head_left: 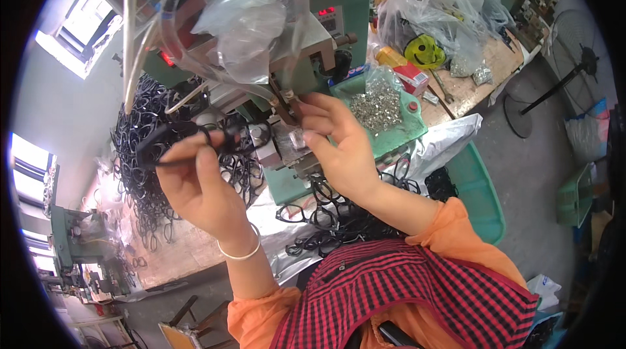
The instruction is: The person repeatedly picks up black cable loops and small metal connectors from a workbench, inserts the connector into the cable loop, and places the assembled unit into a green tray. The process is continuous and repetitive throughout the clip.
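two bare hands at a green press. left hand pinches a black spectacle frame – fingers closed on it, thumb against the near side. right hand sits at the metal fixture, thumb and forefinger slightly parted on its right side, just below the tool head; cannot tell whether they grip a small part.

frame's place: in the air left of the fixture, one lens rim reaching the fixture's left side. long axis runs roughly left to right, a little uneven; one end toward the fixture, the other out past the left fingers. blur hides which face is up.

step in hand, as judged: placing at the fixture – frame offered from the left, right fingers minding the seat. next move would seem to call for lining the rim up with the tool and drawing the right fingers clear.

about: green tray of small metal pieces to the right; heaped frames on the desk to the left.
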`<state>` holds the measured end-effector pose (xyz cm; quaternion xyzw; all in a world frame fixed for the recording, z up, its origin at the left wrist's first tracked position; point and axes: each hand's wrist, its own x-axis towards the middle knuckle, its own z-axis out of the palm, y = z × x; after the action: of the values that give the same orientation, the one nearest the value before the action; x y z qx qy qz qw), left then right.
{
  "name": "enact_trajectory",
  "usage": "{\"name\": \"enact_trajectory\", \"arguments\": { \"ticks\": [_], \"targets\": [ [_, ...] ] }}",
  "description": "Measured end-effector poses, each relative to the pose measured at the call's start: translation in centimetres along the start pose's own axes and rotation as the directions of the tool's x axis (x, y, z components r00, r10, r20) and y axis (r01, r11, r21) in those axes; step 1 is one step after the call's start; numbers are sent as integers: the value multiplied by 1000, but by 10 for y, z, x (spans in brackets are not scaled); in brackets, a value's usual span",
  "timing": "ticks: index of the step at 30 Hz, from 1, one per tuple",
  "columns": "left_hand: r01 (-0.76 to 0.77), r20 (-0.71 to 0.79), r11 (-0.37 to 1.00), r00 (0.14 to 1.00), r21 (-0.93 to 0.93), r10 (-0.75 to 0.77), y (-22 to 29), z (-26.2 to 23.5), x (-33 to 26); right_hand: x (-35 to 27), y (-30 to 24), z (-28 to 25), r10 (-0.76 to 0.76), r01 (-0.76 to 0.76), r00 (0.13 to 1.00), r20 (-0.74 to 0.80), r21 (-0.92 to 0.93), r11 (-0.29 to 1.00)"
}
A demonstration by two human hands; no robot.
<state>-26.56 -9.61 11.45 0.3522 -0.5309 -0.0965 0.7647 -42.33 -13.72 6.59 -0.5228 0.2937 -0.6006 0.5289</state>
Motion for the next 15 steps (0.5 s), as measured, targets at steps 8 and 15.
{"name": "enact_trajectory", "arguments": {
  "ticks": [8, 15],
  "targets": [
    [-519, 594, 829, 741, 209, 314, -3, 7, -44, 30, 11, -78, -77, 129, 990, 121, -512, 850],
    [-5, -63, 997, 998, 71, 9, 16, -5, 8, 24, 16, -25, -200, 251, 965, 169, -376, 892]
  ]
}}
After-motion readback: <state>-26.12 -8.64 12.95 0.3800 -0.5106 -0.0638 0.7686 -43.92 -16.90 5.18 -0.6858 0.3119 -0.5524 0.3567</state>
